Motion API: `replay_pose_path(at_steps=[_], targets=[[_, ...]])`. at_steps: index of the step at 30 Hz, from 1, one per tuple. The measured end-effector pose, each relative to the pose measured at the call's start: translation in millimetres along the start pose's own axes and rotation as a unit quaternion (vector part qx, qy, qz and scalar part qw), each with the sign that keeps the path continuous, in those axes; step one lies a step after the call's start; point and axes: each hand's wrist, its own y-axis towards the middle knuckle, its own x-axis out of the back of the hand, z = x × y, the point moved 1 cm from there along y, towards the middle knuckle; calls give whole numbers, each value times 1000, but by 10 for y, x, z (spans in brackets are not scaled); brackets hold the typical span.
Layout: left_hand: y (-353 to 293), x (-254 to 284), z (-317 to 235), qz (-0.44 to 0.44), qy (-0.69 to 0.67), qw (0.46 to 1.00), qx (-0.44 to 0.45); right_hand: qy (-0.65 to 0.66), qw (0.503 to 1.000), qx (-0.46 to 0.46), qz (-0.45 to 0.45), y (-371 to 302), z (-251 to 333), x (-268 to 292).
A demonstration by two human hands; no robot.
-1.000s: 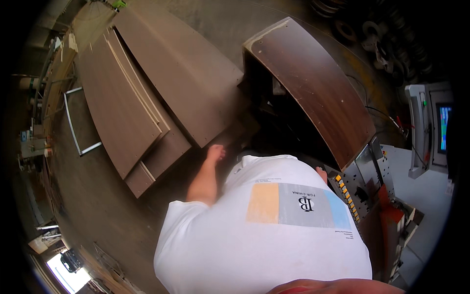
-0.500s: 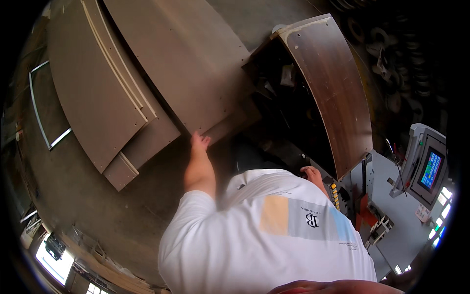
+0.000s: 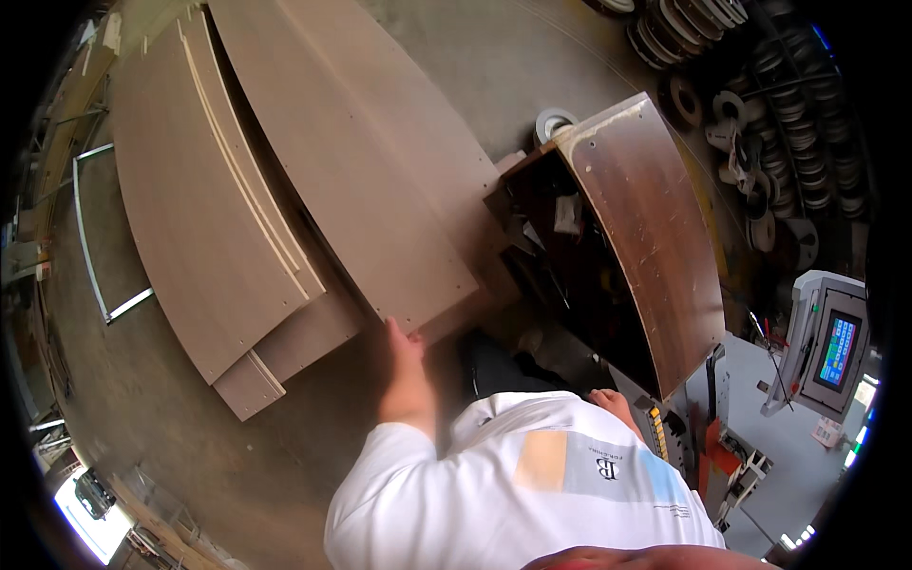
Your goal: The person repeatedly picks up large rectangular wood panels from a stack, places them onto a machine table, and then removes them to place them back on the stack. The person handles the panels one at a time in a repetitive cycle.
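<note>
My left hand (image 3: 406,350) is at the near corner of a large brown board (image 3: 370,161), its fingers closed on the edge. One finger shows on top of the board; the others are blurred or hidden. Low on my right side, my right hand (image 3: 613,405) rests beside a grey machine (image 3: 703,394), its fingers loosely extended and nothing visible in them. The board lies on top of a stack, beside a second pile of brown boards (image 3: 209,218) that has narrow pale-edged strips (image 3: 256,204) along its right side.
An open-fronted dark wooden cabinet (image 3: 655,228) stands to the right, with loose items inside. Beyond it are a control panel with a lit screen (image 3: 836,350) and stacked rolls of edging (image 3: 798,142). A metal frame (image 3: 85,237) lies on the floor at far left.
My view has shifted, so the boards and cabinet appear lower. My left hand has moved from spread fingers near the board's corner to fingers closed on its edge. My right hand stays by the machine.
</note>
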Motion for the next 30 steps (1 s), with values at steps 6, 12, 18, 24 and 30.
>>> replay_pose_path(at_steps=[6, 12, 18, 24, 30], targets=[[-579, 177, -66, 88, 9, 996, -18, -114, 987, 115, 21, 129, 366, 31], [-1163, 121, -68, 168, -32, 985, 19, -126, 965, 198, 118, 368, 1264, -97], [-2306, -334, -88, 265, 26, 964, 15, -33, 926, 247, 283, 419, 2212, -665], [-2977, -673, 307, 401, 24, 914, 57, 300, 886, 134, 328, 157, 2651, -875], [-3813, -1177, 1008, 459, 176, 869, 56, 452, 820, 234, 263, 185, 2323, 33]])
